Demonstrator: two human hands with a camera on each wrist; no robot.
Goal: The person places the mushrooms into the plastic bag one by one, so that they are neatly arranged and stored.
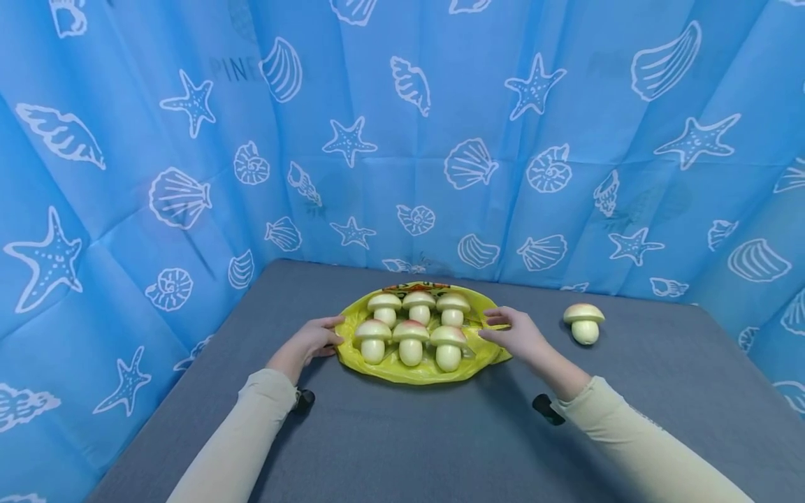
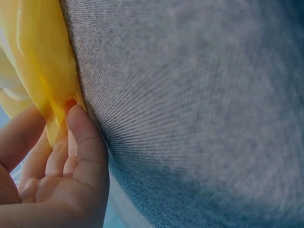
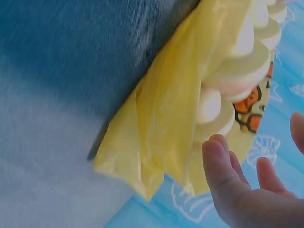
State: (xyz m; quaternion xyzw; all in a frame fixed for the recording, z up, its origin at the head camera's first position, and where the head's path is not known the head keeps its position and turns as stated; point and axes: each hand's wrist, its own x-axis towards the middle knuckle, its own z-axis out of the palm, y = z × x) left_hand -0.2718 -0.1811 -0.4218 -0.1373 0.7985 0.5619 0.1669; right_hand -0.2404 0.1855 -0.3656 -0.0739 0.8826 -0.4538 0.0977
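Observation:
Several toy mushrooms [image 1: 411, 342] with pale green stems and pinkish caps lie in two rows on a yellow plastic bag [image 1: 402, 377]. At the bag's left end, my left hand [image 1: 312, 339] pinches its edge. The left wrist view shows the gathered yellow plastic [image 2: 47, 61] between thumb and fingers. My right hand [image 1: 517, 337] is at the bag's right end, fingers extended and apart. In the right wrist view its fingertips [image 3: 216, 147] are right by the bag's loose corner [image 3: 137, 175] and hold nothing.
Another toy mushroom [image 1: 584, 323] stands alone on the grey table [image 1: 402, 440], to the right of my right hand. A blue curtain [image 1: 402, 140] with white shells and starfish hangs behind the table and along its sides.

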